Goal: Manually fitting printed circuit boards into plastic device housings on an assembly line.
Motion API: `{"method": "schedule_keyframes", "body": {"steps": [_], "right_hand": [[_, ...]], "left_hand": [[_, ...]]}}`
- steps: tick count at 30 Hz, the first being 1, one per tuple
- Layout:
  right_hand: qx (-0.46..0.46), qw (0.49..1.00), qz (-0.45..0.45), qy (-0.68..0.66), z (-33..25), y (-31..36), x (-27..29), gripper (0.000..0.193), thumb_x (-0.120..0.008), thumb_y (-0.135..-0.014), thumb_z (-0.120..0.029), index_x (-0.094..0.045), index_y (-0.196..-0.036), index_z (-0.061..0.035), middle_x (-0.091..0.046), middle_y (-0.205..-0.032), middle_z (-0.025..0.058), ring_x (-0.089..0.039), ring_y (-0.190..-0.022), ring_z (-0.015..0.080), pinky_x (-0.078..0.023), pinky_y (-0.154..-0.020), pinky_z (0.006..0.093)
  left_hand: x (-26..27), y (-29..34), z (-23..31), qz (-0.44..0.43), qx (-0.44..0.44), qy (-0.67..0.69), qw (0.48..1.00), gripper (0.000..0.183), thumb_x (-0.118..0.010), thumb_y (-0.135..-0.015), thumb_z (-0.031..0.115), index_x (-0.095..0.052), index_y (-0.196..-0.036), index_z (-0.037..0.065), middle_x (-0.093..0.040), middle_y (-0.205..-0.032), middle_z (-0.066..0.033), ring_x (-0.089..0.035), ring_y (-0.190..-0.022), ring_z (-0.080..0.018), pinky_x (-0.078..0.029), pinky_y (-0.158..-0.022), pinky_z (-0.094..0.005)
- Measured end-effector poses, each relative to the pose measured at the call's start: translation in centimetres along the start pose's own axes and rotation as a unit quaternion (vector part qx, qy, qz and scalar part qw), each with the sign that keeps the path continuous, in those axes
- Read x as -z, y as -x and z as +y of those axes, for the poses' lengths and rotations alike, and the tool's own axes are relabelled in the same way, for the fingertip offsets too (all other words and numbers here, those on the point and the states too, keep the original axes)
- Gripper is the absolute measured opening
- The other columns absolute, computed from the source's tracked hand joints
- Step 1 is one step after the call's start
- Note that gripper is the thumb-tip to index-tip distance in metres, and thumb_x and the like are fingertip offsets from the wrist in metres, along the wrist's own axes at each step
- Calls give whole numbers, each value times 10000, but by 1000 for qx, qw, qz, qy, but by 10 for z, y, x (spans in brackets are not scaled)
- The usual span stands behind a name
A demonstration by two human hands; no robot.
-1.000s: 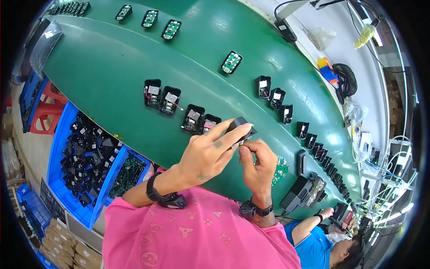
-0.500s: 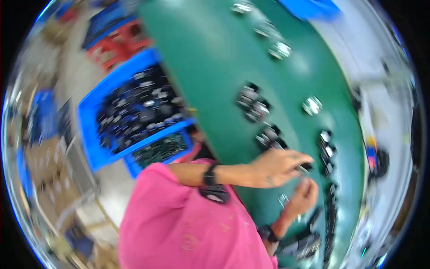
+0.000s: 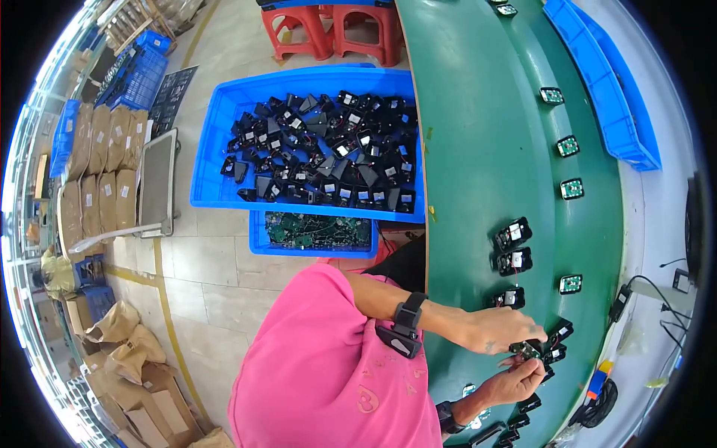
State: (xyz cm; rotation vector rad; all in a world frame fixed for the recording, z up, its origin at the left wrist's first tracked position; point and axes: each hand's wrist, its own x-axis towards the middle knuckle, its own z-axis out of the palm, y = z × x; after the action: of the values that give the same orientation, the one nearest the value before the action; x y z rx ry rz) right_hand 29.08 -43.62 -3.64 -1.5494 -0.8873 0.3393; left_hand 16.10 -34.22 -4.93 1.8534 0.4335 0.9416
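Over the green table [image 3: 478, 149], my left hand [image 3: 497, 329] reaches in from the upper side of the picture, fingers closed at a small circuit board in what looks like a black housing [image 3: 527, 349]. From below, my right hand [image 3: 517, 381] grips the same piece between thumb and fingers. The fingers partly cover it. Right beside my fingertips lie black housings [image 3: 560, 331] with wires. To the left of these stand more open black housings [image 3: 514, 261], each with a white label inside. A lone circuit board [image 3: 570, 284] with a pale rim rests farther along the table.
A blue crate [image 3: 306, 205] full of black housings stands left of the table, above a blue bin [image 3: 314, 252] of green circuit boards. Several boards [image 3: 571, 188] line the table. A long blue tray [image 3: 605, 82] lies at its far edge. Red stools [image 3: 366, 37] stand behind.
My view has swung and steadied, so the table and crates sit differently in the picture. Both hands remain together at the small piece, now close beside the row of black housings.
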Motion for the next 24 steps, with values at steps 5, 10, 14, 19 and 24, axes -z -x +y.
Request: {"method": "schedule_keyframes", "body": {"steps": [5, 10, 14, 19, 24], "right_hand": [[-71, 986, -131, 75, -10, 2, 2, 205, -564, -958, -70, -561, -763, -7, -529, -640, -11, -423, -528, 42, -310, -453, 185], [-114, 991, -58, -37, -7, -2, 3, 240, -587, -977, -101, -534, -758, -19, -503, -643, -22, -426, -540, 33, -311, -458, 165], [-114, 991, -36, -59, -8, -9, 7, 287, -590, -1012, -186, -515, -777, -41, -487, -662, -35, -395, -555, 23, -292, -472, 165], [-103, 985, -142, -2, -3, -17, 30, 333, -552, -1034, -209, -511, -740, -60, -448, -632, -63, -381, -548, 19, -293, -462, 198], [-53, 974, -157, 152, -26, -16, 17, 263, -608, -942, -99, -558, -700, -6, -526, -619, 7, -459, -543, 82, -335, -476, 266]], "left_hand": [[5, -4, -7, 32, -25, 32, 999, 593, -682, -771, -20, -476, -1323, 51, -607, -1134, -184, -659, -925, -380, -566, -739, -454], [5, -5, -1, -17, -3, 33, 999, 560, -672, -764, -38, -500, -1286, 71, -609, -1131, -178, -660, -921, -384, -566, -719, -456], [3, -5, -8, -5, -11, 19, 1000, 550, -679, -752, -35, -523, -1262, 100, -610, -1142, -170, -673, -859, -383, -570, -678, -446], [-12, -13, -9, 45, -35, 24, 998, 534, -690, -742, -11, -547, -1241, 116, -618, -1144, -154, -681, -827, -361, -572, -643, -433], [-12, -12, -7, 48, -16, -106, 993, 517, -710, -748, 100, -586, -1244, 181, -632, -1217, -112, -709, -812, -304, -586, -587, -369]]}}
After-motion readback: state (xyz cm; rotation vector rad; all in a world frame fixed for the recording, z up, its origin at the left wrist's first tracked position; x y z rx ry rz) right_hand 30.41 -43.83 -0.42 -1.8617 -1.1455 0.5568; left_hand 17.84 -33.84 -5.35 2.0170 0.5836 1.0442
